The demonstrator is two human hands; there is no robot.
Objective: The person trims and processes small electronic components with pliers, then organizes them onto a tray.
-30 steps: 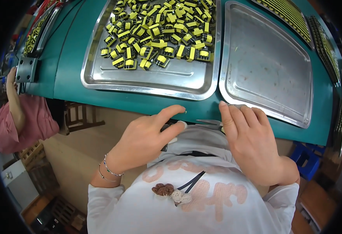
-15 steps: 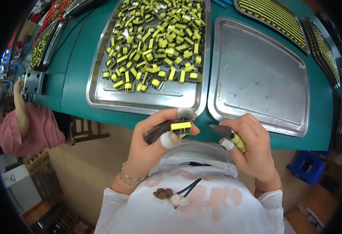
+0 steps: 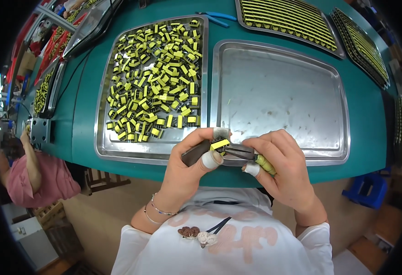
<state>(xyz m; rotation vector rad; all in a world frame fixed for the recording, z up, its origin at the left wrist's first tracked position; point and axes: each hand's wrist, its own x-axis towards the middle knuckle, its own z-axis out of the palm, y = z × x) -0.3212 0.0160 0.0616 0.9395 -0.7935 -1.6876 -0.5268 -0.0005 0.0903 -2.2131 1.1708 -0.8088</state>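
The left hand (image 3: 181, 170) was curled, pinching a small yellow-taped transformer (image 3: 220, 145) between its wrapped thumb (image 3: 211, 159) and forefinger, with a flat dark piece (image 3: 195, 154) tucked in the palm. The right hand (image 3: 287, 167) was bent firmly round a pointed, tweezer-like tool with a yellow-green wrapped grip (image 3: 265, 164), its dark tips reaching to the transformer's pin side; whether they touched the pins could not be made out.

Good work here seemed to call for a steady pinch on the yellow body, pins turned toward the tips, and small, light movements of the tool, since thin pins would probably bend under a sideways push. Keeping the left thumb out of line with the points looked wise.

The transformer was near the table's front edge, before the two steel trays. The left tray (image 3: 141, 152), heaped with similar transformers, had its near rim just beyond the left hand; the right tray (image 3: 279, 91) put a raised rim under or just beside the right fingers, so a low sweep could have knocked it. The roomiest way appeared to be over the right tray's floor, while toward the body the green table (image 3: 84, 114) ended close by
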